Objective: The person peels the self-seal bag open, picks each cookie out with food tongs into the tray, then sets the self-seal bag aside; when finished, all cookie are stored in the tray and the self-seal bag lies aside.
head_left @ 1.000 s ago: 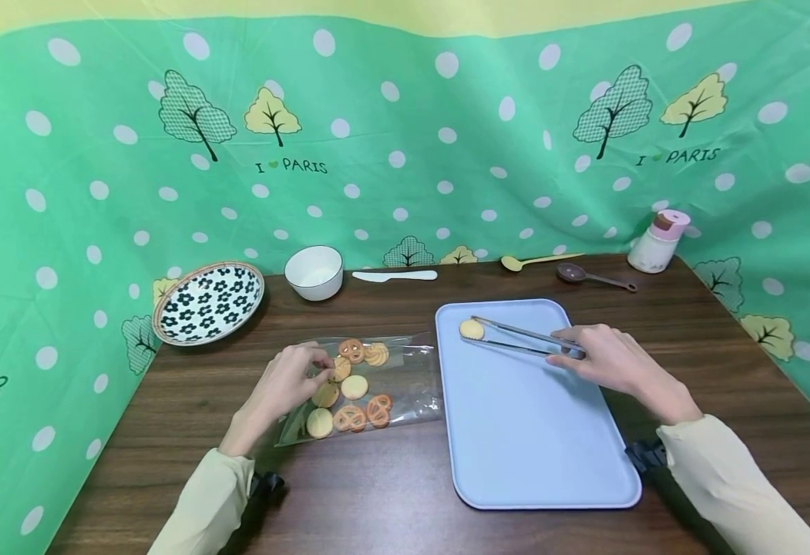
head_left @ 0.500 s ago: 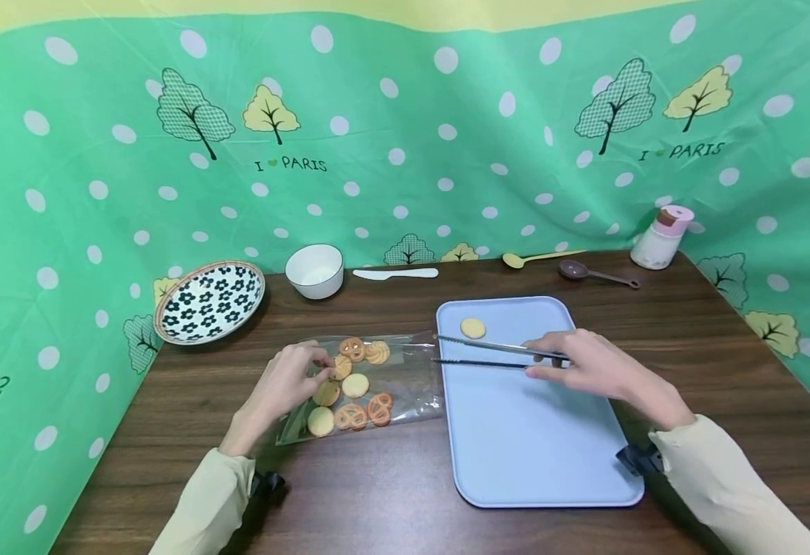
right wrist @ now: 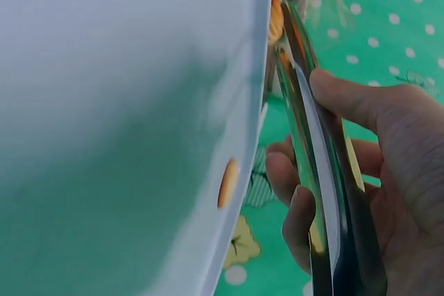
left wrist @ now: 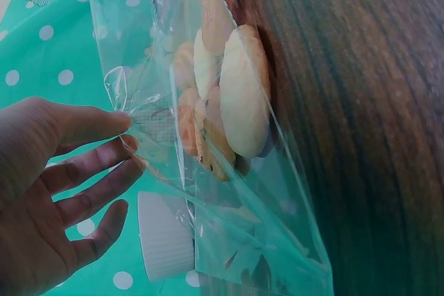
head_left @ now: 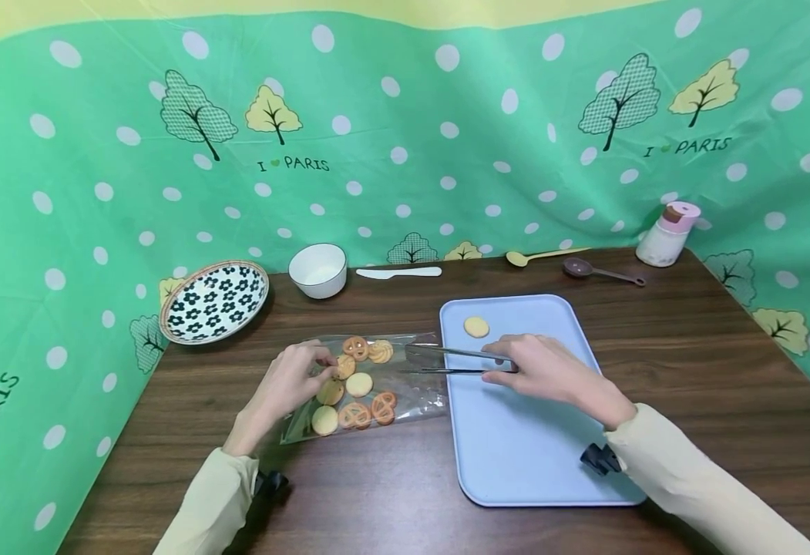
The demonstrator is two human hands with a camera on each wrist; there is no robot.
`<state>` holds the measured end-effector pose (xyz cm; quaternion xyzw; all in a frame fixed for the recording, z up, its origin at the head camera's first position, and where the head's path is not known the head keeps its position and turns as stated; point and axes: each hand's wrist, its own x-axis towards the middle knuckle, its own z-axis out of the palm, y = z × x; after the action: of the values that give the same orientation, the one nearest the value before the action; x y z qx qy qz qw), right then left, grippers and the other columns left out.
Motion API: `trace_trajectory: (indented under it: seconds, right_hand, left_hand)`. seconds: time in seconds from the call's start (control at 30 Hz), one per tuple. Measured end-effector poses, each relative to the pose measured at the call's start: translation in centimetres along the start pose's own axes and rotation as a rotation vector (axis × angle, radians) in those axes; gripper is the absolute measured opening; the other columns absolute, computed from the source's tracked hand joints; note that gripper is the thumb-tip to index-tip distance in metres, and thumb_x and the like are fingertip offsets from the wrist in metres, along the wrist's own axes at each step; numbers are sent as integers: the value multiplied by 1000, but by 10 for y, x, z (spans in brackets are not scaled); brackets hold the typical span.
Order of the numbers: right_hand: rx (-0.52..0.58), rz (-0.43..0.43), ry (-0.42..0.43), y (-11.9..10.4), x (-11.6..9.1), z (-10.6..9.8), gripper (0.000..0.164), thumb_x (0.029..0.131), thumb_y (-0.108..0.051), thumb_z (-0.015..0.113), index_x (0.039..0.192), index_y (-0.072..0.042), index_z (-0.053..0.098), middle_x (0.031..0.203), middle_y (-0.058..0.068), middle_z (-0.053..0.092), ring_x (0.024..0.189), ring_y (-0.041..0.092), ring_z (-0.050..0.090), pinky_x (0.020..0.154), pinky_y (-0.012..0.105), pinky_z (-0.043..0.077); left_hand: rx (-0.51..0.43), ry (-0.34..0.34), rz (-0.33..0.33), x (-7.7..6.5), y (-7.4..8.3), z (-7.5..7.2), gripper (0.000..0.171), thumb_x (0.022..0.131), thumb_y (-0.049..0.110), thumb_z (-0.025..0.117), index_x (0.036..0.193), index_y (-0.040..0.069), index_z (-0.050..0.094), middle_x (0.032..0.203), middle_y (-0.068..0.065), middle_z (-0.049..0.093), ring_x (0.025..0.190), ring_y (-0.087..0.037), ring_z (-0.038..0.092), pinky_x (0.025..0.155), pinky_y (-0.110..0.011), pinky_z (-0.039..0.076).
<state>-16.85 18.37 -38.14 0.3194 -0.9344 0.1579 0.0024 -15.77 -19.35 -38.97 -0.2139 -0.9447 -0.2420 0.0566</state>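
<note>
My left hand (head_left: 297, 378) pinches the upper film of a clear plastic bag (head_left: 415, 393) between thumb and fingertips, as the left wrist view shows. Several biscuits lie inside, among them pretzel-shaped cookies (head_left: 354, 416) and a pale round cookie (head_left: 359, 385). Metal tongs (head_left: 470, 353) are gripped in my right hand (head_left: 539, 366) over the blue tray (head_left: 543, 462). Their tips, apart with nothing between them, reach over the bag's right end; whether they are inside it I cannot tell. One round cookie (head_left: 476, 327) lies on the tray's far left part.
Behind the bag stand a flower-patterned plate (head_left: 214, 302) and a white bowl (head_left: 317, 271). A white knife (head_left: 399, 272), a yellow spoon (head_left: 518, 259), a brown spoon (head_left: 577, 267) and a pink-topped bottle (head_left: 668, 235) line the table's back edge, before a green curtain (head_left: 405, 100).
The tongs have let go of the round cookie, which stays on the tray. My right hand has moved left with them, towards the bag. My left hand keeps its place.
</note>
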Motion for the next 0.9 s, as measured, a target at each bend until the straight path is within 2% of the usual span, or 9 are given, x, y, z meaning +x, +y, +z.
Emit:
trace_trajectory:
  seconds: [0.13, 0.33, 0.57, 0.73, 0.9]
  right_hand:
    - [-17, 12, 19, -7, 8, 5, 38, 85, -36, 69, 110, -8, 68, 93, 0, 66, 73, 11, 58, 63, 37, 48]
    - [-7, 24, 26, -15, 19, 13, 34, 84, -36, 69, 106, -10, 68, 96, 0, 68, 79, 17, 62, 63, 40, 50]
    - [9, 23, 0, -23, 31, 18, 31, 84, -34, 70, 102, -9, 68, 82, -2, 63, 61, 10, 51, 51, 35, 44]
    - [10, 32, -16, -26, 35, 19, 30, 84, -33, 71, 102, -10, 69, 84, -1, 64, 61, 10, 51, 50, 34, 44]
    - [24, 41, -27, -27, 40, 20, 27, 83, -34, 71, 97, -12, 69, 78, -3, 61, 57, 10, 48, 48, 32, 41]
  left_hand:
    - [5, 5, 10, 1, 0, 1, 7, 80, 4, 72, 79, 11, 71, 79, 7, 62, 70, -13, 60, 57, -29, 46]
    - [9, 1, 3, 1, 0, 1, 8, 80, 4, 71, 78, 12, 71, 78, 7, 61, 70, -15, 61, 58, -30, 46]
    - [13, -15, 7, 1, -1, 4, 7, 80, 4, 71, 79, 12, 70, 78, 8, 60, 73, -14, 61, 61, -31, 48]
    - [12, -21, 11, 1, -1, 3, 9, 80, 3, 70, 79, 12, 70, 78, 7, 61, 75, -16, 62, 61, -31, 48]
    - [10, -23, 8, 1, -3, 3, 9, 81, 3, 70, 79, 12, 70, 79, 6, 61, 76, -17, 62, 61, -31, 48]
